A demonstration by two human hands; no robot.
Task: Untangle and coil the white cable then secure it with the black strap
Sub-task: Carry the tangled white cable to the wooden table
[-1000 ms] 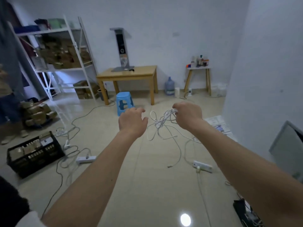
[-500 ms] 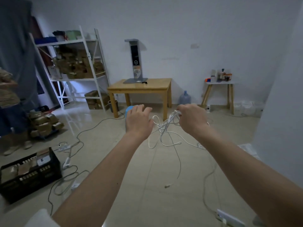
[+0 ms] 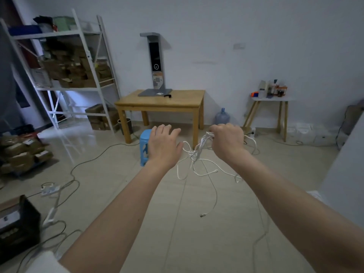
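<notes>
Right hand [image 3: 227, 141]: fist closed round a bunch of the white cable [image 3: 199, 152], held out in the air at about 1 o'clock from the person.
White cable: total tangle, loops hang down from the fist between the two hands, one long strand drops lower and its plug end [image 3: 202, 215] dangles over the floor tiles [image 3: 187, 233].
Left hand [image 3: 164, 145]: palm down, fingers loose and a bit spread, holds nothing, just beside the cable loops at 11 o'clock.
Black strap [image 3: 168, 95]: small dark thing lying on the wooden table [image 3: 189, 103] at 12 o'clock, well apart from both hands, looks like the strap but too small to be sure.
Blue stool [image 3: 145, 146]: on the floor, partly hidden behind the left hand.
Shelf rack [image 3: 59, 75]: at 10 o'clock, full of cardboard boxes.
Water jug [image 3: 222, 117]: by the wall, right of the table.
Side table [image 3: 269, 107]: at 2 o'clock, small bottles and bits on top.
Black crate [image 3: 19, 223]: at 8 o'clock, cords and power strips trailing near it.
</notes>
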